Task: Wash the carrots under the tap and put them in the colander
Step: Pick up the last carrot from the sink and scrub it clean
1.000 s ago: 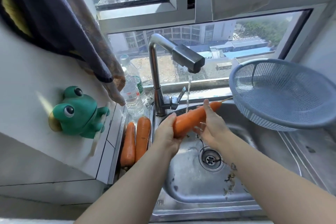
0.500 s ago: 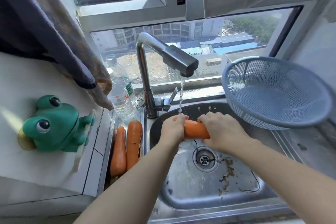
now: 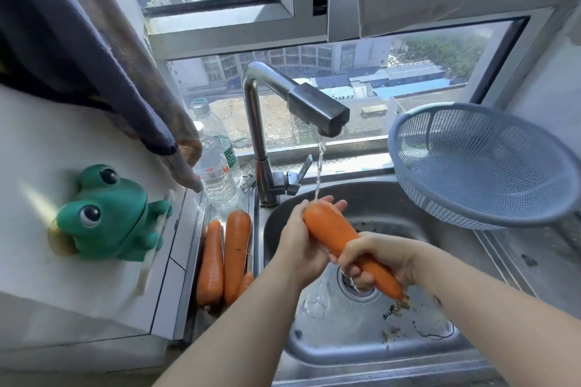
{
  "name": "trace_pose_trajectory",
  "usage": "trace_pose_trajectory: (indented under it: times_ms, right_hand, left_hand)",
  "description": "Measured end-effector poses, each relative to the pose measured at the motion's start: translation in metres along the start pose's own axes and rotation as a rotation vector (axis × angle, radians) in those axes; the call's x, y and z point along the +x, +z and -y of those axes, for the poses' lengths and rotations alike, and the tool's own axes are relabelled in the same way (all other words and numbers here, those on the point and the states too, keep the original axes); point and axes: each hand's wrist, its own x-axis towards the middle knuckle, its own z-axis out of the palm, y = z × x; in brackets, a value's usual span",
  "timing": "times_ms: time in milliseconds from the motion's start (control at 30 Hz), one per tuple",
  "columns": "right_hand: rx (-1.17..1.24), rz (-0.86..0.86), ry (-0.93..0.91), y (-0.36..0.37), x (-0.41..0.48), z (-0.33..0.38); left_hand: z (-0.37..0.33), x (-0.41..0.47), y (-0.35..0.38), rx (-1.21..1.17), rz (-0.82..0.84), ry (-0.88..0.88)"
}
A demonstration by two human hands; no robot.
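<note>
An orange carrot (image 3: 333, 229) is held slantwise over the steel sink (image 3: 371, 352), thick end up under the water stream from the tap (image 3: 317, 110). My left hand (image 3: 298, 239) cups its thick end from behind. My right hand (image 3: 374, 258) is wrapped round its thin lower half, the tip poking out below. The blue-grey colander (image 3: 484, 163) stands tilted on the drainboard at the right, with nothing in it. Three more carrots (image 3: 232, 258) lie on the narrow ledge left of the sink.
Two clear water bottles (image 3: 215, 166) stand behind the loose carrots. A green frog holder (image 3: 110, 217) sticks to the white wall at the left, under hanging towels (image 3: 103, 50). Bits of dirt lie in the basin near the drain (image 3: 358, 289).
The carrot has turned from lying level across the basin to pointing thick end up toward the tap. My right hand has slid down to its thin end. The camera moved closer.
</note>
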Motion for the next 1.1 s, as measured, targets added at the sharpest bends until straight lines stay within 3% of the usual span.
trace_pose_trajectory:
  times_ms: [167,333,433,533,667,867,1033,1100]
  right_hand:
    - [0.224,0.072,-0.071,0.0,0.009,-0.004]
    - [-0.105,-0.201,-0.284,0.017,0.024,0.013]
    - [-0.281,-0.334,-0.439,0.028,0.029,0.027]
    - [-0.305,-0.392,-0.525,0.038,0.034,0.03]
    - [-0.219,-0.371,-0.56,0.042,0.036,0.018]
    - [-0.067,-0.422,-0.474,0.03,0.027,0.002]
    - [0.342,-0.203,-0.448,0.037,0.016,0.024]
    - [0.364,-0.171,-0.416,0.042,0.013,0.033]
  left_hand:
    - [0.008,-0.002,-0.002,0.245,-0.058,0.103]
    - [-0.011,-0.01,-0.005,0.493,-0.042,0.331]
    - [-0.029,-0.023,0.0,0.473,-0.012,0.371]
    - [-0.036,-0.039,0.01,0.356,-0.01,0.378]
    - [-0.034,-0.049,0.0,0.353,0.0,0.384]
    - [-0.02,-0.056,-0.022,0.739,0.072,0.302]
    - [-0.005,-0.055,-0.029,0.892,0.174,0.299]
    - [-0.005,-0.052,-0.032,0.892,0.172,0.327]
